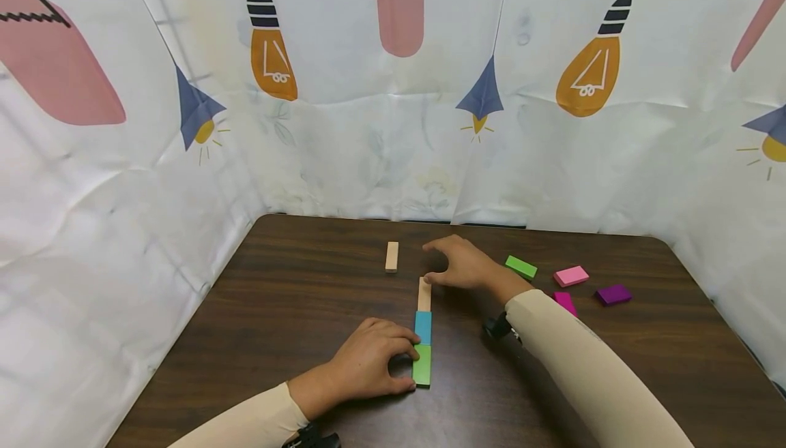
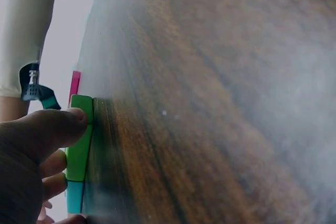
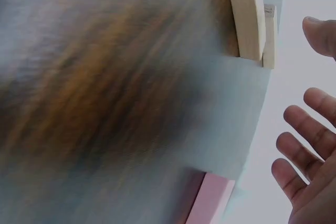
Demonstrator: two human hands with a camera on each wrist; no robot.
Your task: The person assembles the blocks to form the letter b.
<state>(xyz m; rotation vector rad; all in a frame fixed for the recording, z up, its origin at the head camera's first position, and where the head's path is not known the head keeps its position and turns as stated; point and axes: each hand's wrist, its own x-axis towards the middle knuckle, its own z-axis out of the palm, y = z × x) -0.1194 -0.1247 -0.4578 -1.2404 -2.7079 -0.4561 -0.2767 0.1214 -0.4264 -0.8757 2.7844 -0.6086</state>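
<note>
A row of wooden blocks lies end to end on the table: a green block (image 1: 421,367) nearest, a blue block (image 1: 423,327) in the middle and a beige block (image 1: 424,294) at the far end. My left hand (image 1: 374,359) holds the green block at its left side, the thumb at its near end and curled fingers reaching toward the blue one. In the left wrist view the thumb covers part of the green block (image 2: 79,153). My right hand (image 1: 463,264) hovers by the far end of the beige block, thumb and fingers spread, holding nothing.
A second beige block (image 1: 391,257) stands apart, beyond the row and to the left. On the right lie another green block (image 1: 521,267), a pink block (image 1: 571,276), a magenta block (image 1: 565,303) and a purple block (image 1: 613,294). A printed curtain (image 1: 368,161) hangs behind the brown table (image 1: 295,284).
</note>
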